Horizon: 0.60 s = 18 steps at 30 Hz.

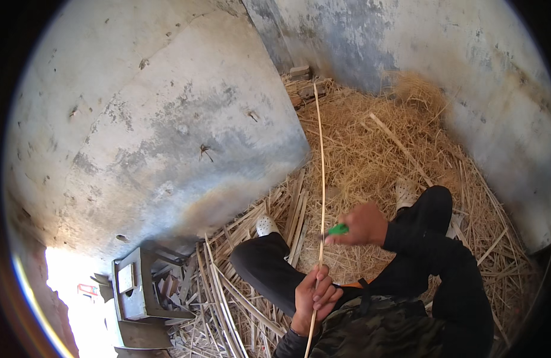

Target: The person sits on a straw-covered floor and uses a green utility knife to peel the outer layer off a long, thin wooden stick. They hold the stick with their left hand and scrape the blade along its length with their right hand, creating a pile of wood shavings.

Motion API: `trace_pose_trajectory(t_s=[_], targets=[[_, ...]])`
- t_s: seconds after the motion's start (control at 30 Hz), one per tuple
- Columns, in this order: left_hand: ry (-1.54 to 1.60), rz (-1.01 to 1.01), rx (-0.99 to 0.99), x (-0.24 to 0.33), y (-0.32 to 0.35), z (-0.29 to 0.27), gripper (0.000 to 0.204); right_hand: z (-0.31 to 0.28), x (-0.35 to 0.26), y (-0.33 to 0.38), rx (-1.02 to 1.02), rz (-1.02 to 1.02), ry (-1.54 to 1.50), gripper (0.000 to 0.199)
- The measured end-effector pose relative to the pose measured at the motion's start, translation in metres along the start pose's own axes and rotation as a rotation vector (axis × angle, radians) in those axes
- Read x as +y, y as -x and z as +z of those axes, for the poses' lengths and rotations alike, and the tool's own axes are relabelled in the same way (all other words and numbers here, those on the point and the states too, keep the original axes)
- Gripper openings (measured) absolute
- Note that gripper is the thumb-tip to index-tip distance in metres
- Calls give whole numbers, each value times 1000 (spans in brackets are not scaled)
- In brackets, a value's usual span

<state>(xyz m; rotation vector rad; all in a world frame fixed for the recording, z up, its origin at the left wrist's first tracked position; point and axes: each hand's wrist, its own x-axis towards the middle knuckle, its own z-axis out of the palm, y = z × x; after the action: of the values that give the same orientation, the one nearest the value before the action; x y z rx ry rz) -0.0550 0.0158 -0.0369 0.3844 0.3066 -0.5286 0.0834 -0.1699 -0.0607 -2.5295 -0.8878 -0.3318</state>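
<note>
I sit on a straw-covered floor with my legs in dark trousers stretched out. My left hand grips a long thin pale bamboo strip near its lower end; the strip runs up and away toward the far wall. My right hand is closed on a green-handled tool and holds it against the strip a little above my left hand. The tool's blade is hidden behind the strip.
Straw and several split cane strips cover the floor. Stained plaster walls close in left and right. A grey metal box-like object stands at lower left. White shoes are on my feet.
</note>
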Motion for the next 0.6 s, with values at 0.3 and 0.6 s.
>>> trace_pose_trajectory(t_s=[0.3, 0.6], targets=[[-5, -62, -43, -2, 3, -4, 31, -8, 8, 0, 29, -65, -37, 74], [-166, -214, -54, -17, 33, -7, 32, -44, 161, -63, 224, 209, 160, 77]])
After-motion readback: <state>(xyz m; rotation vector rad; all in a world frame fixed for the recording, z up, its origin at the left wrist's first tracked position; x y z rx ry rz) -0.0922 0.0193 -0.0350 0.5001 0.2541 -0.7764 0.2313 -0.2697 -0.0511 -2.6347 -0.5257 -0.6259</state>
